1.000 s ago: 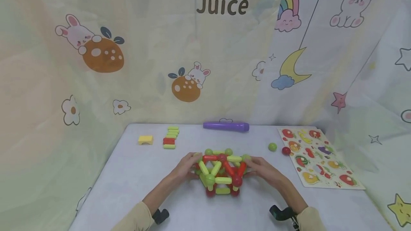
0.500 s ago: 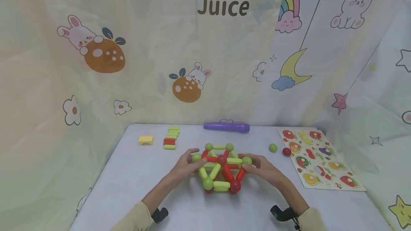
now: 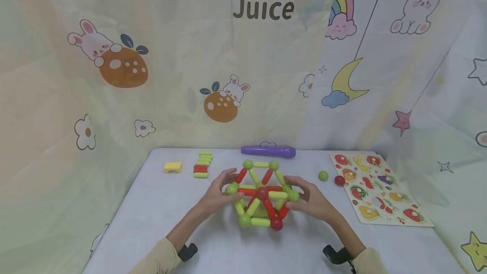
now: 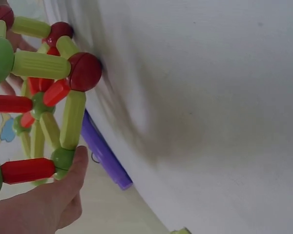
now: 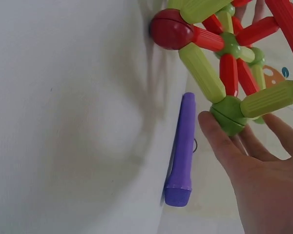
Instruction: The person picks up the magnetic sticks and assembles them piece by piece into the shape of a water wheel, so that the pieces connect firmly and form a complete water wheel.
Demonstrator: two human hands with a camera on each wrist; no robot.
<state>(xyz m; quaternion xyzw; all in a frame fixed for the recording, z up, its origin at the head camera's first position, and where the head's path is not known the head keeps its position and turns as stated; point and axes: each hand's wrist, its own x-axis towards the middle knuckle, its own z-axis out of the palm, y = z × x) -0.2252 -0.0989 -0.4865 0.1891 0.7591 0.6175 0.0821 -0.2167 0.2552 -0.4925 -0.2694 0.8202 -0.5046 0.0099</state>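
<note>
Both hands are on the lattice (image 3: 260, 193) now — a cage of red and green rods joined at balls, mid-frame, low in the head view. It looks light: hollow plastic, mostly air. Stiff in each rod, I'd judge, but loose at the joints; the balls probably cling to the rod ends only by magnets, so a squeeze or twist could pop a rod out. Smooth, a bit slippery. Best held at the balls on opposite sides, with even pressure inward.

That's just how it sits. The left hand (image 3: 217, 195) cups the left side, fingers gently curled, thumb against a green ball (image 4: 62, 158). The right hand (image 3: 313, 200) mirrors it on the right, fingers fairly straight and spread, thumb tip under another green ball (image 5: 229, 114).

The lattice stands tilted between the palms, its lower balls — one green, one red (image 3: 276, 223) — down at the worktop (image 3: 160, 215); whether they touch it I can't tell.

Behind it, at the far edge, lies a purple tube (image 3: 268, 152) — well apart.
</note>
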